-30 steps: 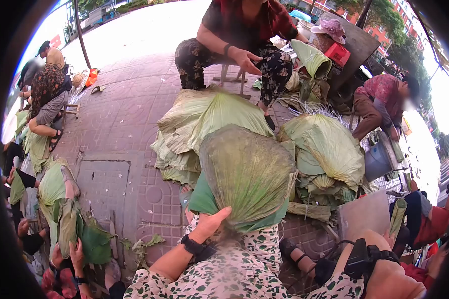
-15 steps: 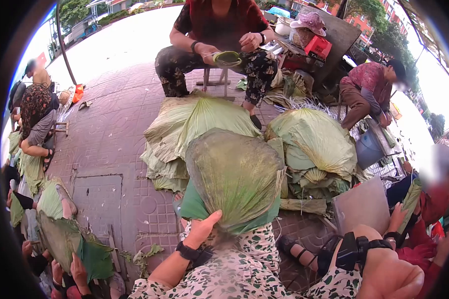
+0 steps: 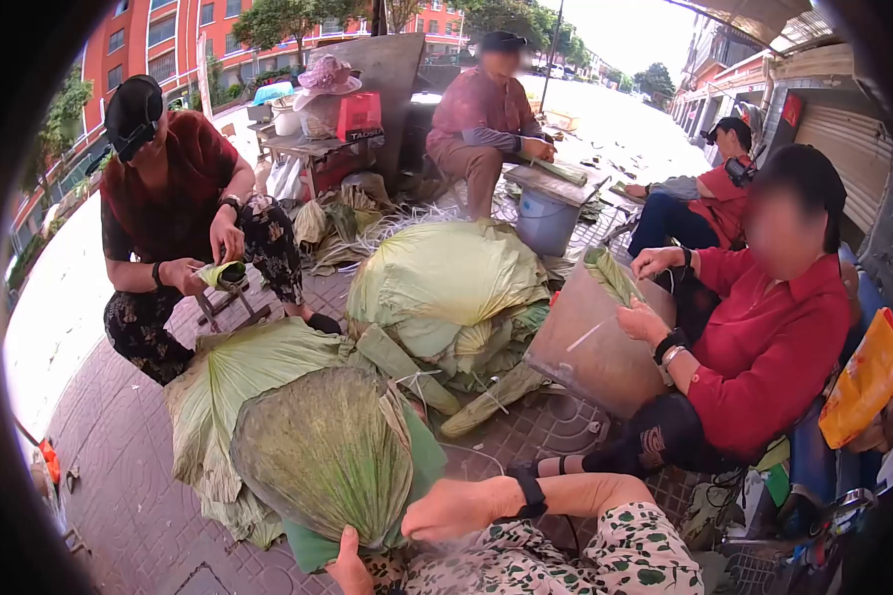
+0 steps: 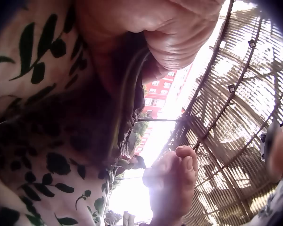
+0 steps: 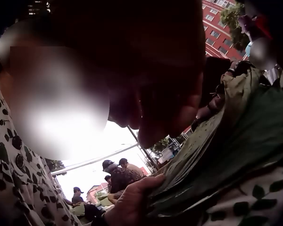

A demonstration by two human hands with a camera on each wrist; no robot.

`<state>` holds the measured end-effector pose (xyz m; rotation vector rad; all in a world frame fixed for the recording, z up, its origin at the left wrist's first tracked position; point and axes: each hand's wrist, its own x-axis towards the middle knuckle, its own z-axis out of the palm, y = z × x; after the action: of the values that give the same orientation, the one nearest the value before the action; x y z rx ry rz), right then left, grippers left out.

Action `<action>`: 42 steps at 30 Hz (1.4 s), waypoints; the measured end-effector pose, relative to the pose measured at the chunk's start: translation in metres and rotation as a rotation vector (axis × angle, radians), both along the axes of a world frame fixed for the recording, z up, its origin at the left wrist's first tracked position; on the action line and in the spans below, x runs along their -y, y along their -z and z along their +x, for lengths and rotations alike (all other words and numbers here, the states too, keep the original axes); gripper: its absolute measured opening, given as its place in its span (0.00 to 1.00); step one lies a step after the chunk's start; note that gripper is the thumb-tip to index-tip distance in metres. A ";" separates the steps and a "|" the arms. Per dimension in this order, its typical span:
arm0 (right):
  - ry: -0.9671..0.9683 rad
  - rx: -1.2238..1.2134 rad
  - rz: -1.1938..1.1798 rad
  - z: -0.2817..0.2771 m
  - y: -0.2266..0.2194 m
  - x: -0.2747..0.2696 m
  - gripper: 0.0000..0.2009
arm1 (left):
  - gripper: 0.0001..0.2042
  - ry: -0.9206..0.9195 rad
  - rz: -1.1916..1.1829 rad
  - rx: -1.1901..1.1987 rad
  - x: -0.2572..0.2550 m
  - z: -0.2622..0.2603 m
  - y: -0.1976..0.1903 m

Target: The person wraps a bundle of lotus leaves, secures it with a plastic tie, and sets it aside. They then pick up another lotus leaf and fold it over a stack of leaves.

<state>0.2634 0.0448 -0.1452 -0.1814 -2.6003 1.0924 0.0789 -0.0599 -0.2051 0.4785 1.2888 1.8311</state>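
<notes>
A large dried lotus leaf (image 3: 318,451), brownish green and fanned out, lies over a greener leaf (image 3: 308,547) at the wearer's lap. My left hand (image 3: 349,570) pinches both leaves at their narrow near end, thumb on top. In the left wrist view the left hand (image 4: 155,28) curls over the leaf edge. My right hand (image 3: 456,511) is just right of the leaves, fingers curled, with nothing visible in it. The right wrist view shows its fingers (image 5: 165,117) dark and bent above the leaves; the left hand's thumb (image 5: 151,182) presses the leaf below.
A leaf pile (image 3: 258,362) lies ahead on the paving, another pile (image 3: 446,278) beyond it with rolled leaves (image 3: 491,397) in front. A person at left and one at right in red handle leaves. A board (image 3: 595,342) and a blue bucket (image 3: 548,220) stand to the right.
The head view has turned right. My right hand has come in from the far right to beside the leaves. The left hand keeps its grip on them.
</notes>
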 end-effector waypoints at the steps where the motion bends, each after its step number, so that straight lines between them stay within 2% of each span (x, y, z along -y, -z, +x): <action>1: -0.022 0.075 -0.011 -0.001 0.012 0.004 0.08 | 0.21 -0.006 -0.012 -0.008 0.001 0.000 -0.002; 4: 0.045 0.047 0.024 -0.004 0.031 0.013 0.07 | 0.21 -0.013 -0.052 -0.021 0.000 -0.002 -0.001; 7: 0.103 0.017 0.027 -0.004 0.029 0.012 0.06 | 0.21 -0.015 -0.085 -0.018 -0.002 -0.001 -0.011; 9: 0.142 -0.027 -0.047 -0.008 0.030 0.012 0.05 | 0.24 0.106 -0.338 -0.013 0.001 -0.012 -0.005; 10: 0.117 -0.014 -0.012 -0.009 0.037 0.010 0.08 | 0.23 0.156 -0.264 -0.092 0.001 -0.012 -0.014; 14: 0.190 -0.101 -0.085 -0.015 0.038 0.008 0.08 | 0.25 0.141 -0.235 -0.234 -0.007 -0.022 0.007; 26: 0.314 -0.175 -0.344 -0.015 0.048 0.003 0.07 | 0.23 0.062 -0.146 -0.219 -0.022 -0.020 0.032; 30: 0.332 -0.202 -0.310 -0.014 0.045 0.003 0.07 | 0.22 0.038 -0.104 -0.233 -0.024 -0.020 0.037; 32: 0.321 -0.113 -0.350 -0.013 0.047 0.002 0.09 | 0.22 0.028 -0.080 -0.240 -0.024 -0.021 0.039; 35: 0.332 -0.097 -0.352 -0.012 0.046 0.003 0.08 | 0.22 0.009 -0.047 -0.251 -0.020 -0.022 0.038; 42: 0.353 -0.127 -0.338 -0.013 0.044 0.005 0.09 | 0.20 0.024 -0.033 -0.320 -0.018 -0.012 0.007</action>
<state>0.2507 0.0401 -0.1894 -0.6014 -2.1479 1.3457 0.0668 -0.0414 -0.2118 0.7902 1.5147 1.7587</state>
